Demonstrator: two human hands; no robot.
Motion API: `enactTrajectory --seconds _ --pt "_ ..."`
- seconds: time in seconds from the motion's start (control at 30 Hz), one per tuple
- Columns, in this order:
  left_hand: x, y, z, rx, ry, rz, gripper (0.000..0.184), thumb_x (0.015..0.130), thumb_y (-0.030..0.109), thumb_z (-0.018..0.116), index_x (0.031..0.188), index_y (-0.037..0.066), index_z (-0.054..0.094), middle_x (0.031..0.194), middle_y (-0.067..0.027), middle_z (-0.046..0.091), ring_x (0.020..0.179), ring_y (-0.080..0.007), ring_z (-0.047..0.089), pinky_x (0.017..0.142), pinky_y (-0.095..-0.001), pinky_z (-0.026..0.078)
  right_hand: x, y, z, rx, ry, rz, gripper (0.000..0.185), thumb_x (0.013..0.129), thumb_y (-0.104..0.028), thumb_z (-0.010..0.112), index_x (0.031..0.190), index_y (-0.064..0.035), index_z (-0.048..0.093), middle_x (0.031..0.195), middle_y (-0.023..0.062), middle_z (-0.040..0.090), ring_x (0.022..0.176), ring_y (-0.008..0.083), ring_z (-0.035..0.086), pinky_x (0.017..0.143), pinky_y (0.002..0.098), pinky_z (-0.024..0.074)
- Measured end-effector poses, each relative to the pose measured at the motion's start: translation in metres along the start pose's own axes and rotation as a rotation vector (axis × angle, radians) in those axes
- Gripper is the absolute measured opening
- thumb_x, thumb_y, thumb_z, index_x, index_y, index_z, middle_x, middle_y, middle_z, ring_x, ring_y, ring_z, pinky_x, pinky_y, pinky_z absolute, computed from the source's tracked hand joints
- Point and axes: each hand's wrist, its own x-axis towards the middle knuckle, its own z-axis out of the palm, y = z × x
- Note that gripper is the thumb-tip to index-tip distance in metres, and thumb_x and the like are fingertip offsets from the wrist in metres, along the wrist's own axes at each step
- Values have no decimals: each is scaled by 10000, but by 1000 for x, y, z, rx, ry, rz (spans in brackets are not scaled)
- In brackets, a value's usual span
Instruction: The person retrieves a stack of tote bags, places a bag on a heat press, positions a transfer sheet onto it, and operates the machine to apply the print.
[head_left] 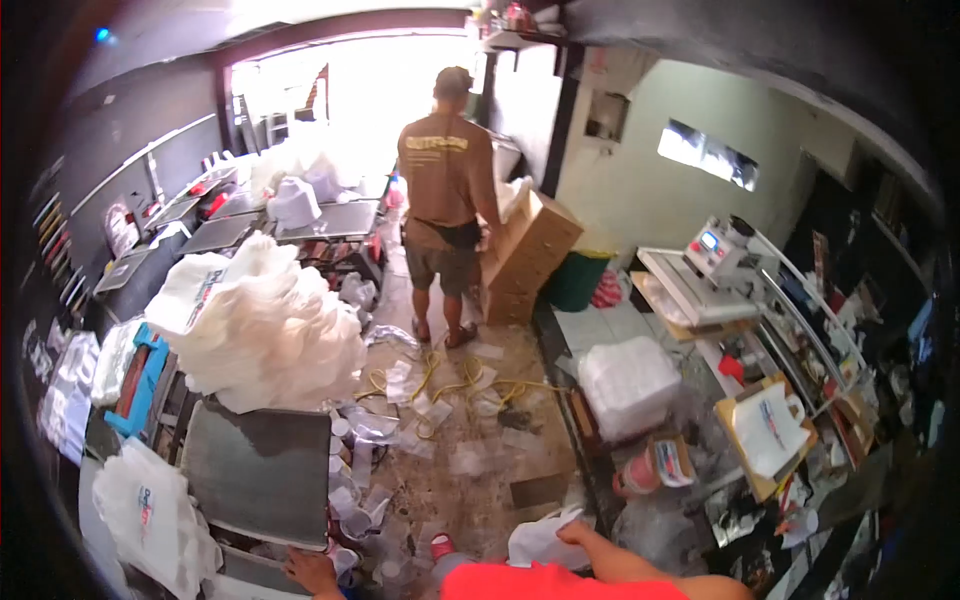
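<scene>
Low in the view, my right hand (573, 533) is closed on the edge of a white bag (540, 541), which hangs limp beside my red shirt. My left hand (312, 572) has its fingers spread at the near edge of a dark flat board (258, 472). Left of that board lies a pile of white printed bags (155, 520). Beyond it rises a large heap of white bags (270, 325), the top one printed in blue and red.
A person in a brown shirt (447, 170) stands ahead beside a tall brown box (530, 255). Yellow cord (465, 380) and scraps litter the floor. At right are a white stack (627, 390), a press machine (715, 265) and a printed bag on a board (770, 432).
</scene>
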Motion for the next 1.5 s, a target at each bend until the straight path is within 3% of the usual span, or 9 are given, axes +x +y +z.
enactTrajectory --seconds 0.07,0.17,0.33,0.47,0.63,0.93,1.0,1.4,1.5 --pt "0 -11 0 -15 -8 -19 524 811 207 572 1277 -29 519 1267 -140 572 1108 -390 517 1085 -513 293 9 -9 7 191 266 95 463 833 -466 535 1153 -171 694 1186 140 663 1123 270 626 970 376 479" --pt "3 -16 8 64 -12 34 545 805 221 586 1283 -33 527 1286 -149 558 1100 -396 518 1088 -508 293 -46 -39 -23 272 246 81 432 846 -453 555 1160 -191 694 1199 142 658 1136 267 621 988 364 466" --pt "-1 -22 17 19 -23 79 526 796 235 599 1246 -33 558 1286 -157 555 1136 -374 509 1097 -489 290 -18 -21 -2 321 263 64 426 828 -473 603 1117 -181 715 1157 134 679 1088 272 644 950 379 485" --pt "2 -7 -13 -19 -101 -26 586 799 205 573 1325 -31 470 1295 -116 560 1144 -356 512 1112 -486 275 -31 -19 -5 370 269 139 436 804 -493 624 1092 -182 729 1112 118 699 1036 278 664 917 398 498" --pt "3 -18 16 73 -105 5 602 800 199 556 1346 -27 439 1302 -135 550 1170 -342 486 1118 -483 265 -31 -23 -8 298 269 152 425 789 -515 598 1070 -229 739 1091 85 709 1023 291 664 915 381 504" --pt "2 -15 -1 15 -165 22 526 807 209 545 1265 -47 527 1369 -113 507 1170 -345 474 1119 -483 248 -35 -32 -6 307 189 132 401 794 -505 592 1036 -225 747 1055 107 713 1004 277 673 891 370 515" --pt "3 -18 7 23 -118 29 521 807 205 545 1261 -48 529 1356 -117 520 1160 -353 483 1104 -486 264 -36 -30 -3 292 305 86 412 805 -498 583 1025 -191 747 1029 129 714 983 276 680 880 372 519" --pt "-2 -34 35 -10 162 157 561 744 163 611 1254 -51 516 1236 -173 586 1115 -358 531 1053 -505 330 -27 -23 2 269 285 25 428 829 -502 558 1067 -193 734 1111 134 688 1042 314 658 926 376 507" --pt "0 -32 35 -16 139 127 596 745 159 616 1287 -46 481 1215 -184 595 1114 -360 531 1059 -508 323 -23 -22 1 261 245 31 433 822 -507 564 1075 -199 733 1115 134 689 1041 310 658 934 373 503"
